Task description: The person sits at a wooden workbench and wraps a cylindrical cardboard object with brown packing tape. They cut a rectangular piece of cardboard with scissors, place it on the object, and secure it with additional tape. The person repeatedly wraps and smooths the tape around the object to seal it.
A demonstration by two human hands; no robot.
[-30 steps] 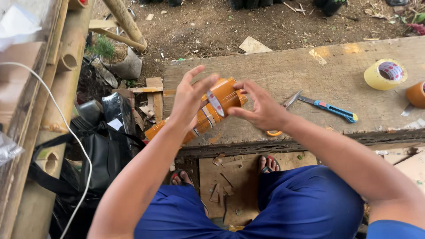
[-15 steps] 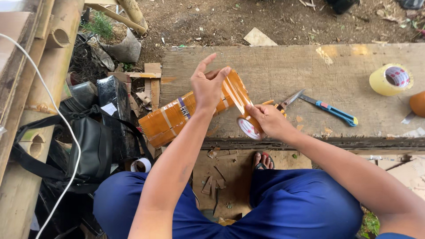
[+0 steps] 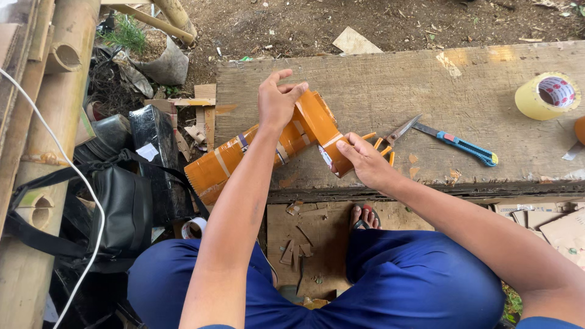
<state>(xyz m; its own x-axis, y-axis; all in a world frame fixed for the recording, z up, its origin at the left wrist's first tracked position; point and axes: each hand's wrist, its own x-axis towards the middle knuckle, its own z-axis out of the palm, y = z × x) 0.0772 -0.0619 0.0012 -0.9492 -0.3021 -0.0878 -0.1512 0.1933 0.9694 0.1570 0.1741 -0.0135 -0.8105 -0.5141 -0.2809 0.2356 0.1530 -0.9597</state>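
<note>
The left hand (image 3: 277, 103) lies over the upper bend of a long cardboard tube wrapped in orange-brown tape (image 3: 268, 149), fingers spread across it, while the right hand (image 3: 362, 161) grips the tube's short near end at the front edge of the bench (image 3: 426, 91); the far end juts off the bench's left front corner. How the bent parts join is hidden under the palm. Orange-handled scissors (image 3: 390, 137) lie half behind the right hand, a blue utility knife (image 3: 460, 145) just beyond, a yellowish tape roll (image 3: 545, 96) near the right edge.
</note>
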